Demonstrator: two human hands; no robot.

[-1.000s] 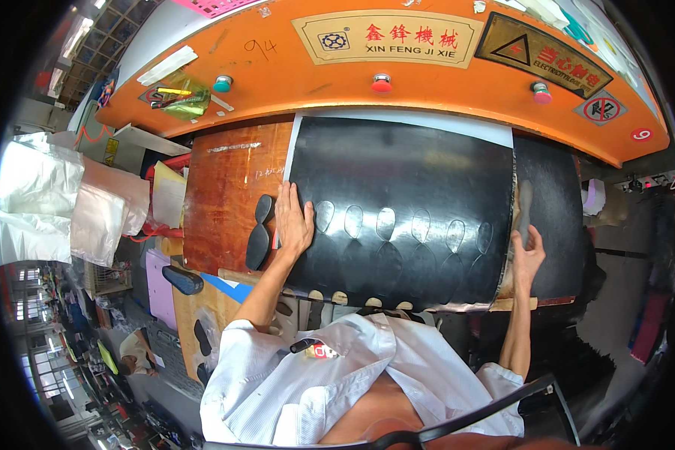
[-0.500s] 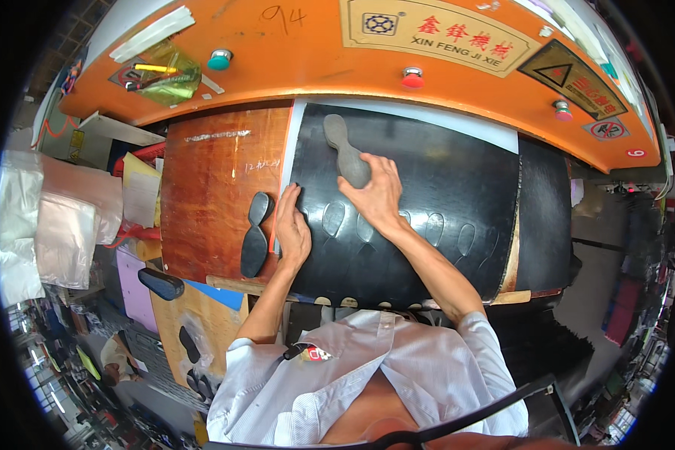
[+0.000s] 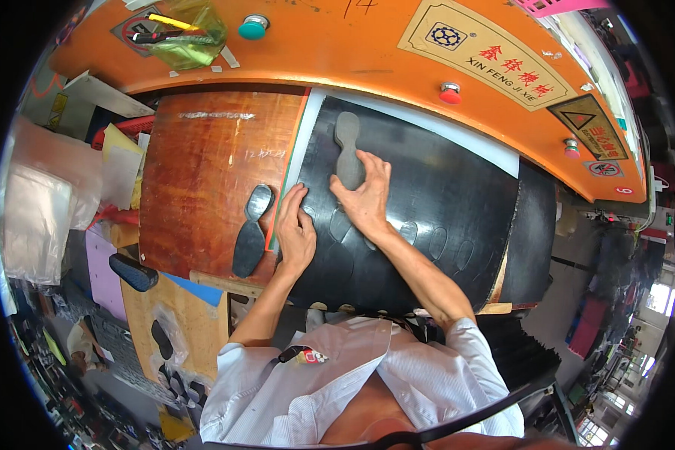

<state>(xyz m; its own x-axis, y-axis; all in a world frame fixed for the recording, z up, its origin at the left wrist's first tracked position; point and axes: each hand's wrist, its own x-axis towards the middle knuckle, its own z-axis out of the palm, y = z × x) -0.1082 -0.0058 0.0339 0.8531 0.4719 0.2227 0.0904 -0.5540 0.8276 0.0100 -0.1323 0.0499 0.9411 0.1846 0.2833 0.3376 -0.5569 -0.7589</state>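
A grey shoe sole (image 3: 346, 139) lies on a large black rubber-like sheet (image 3: 427, 187), close to its far left corner. My right hand (image 3: 364, 196) grips the sole's near end, thumb on the left side and fingers on the right. My left hand (image 3: 295, 232) rests along the sheet's left edge with its fingers stretched out, holding nothing. Just left of that hand, a glossy black shoe sole (image 3: 250, 238) sits on the reddish-brown board (image 3: 195, 172). Several sole-shaped outlines mark the sheet nearer to me, some partly covered by my right hand and forearm.
An orange machine panel (image 3: 337, 56) with green and red push buttons spans the far side. Clear plastic bags (image 3: 41, 217) hang at the left. A dark sole (image 3: 133, 272) lies near the board's lower left corner, above a wooden surface (image 3: 142, 307) with more pieces.
The view has turned and shifted. My right hand has brought the grey sole nearer the sheet's left edge and turned it more in line with that edge. My left hand stays beside the edge.
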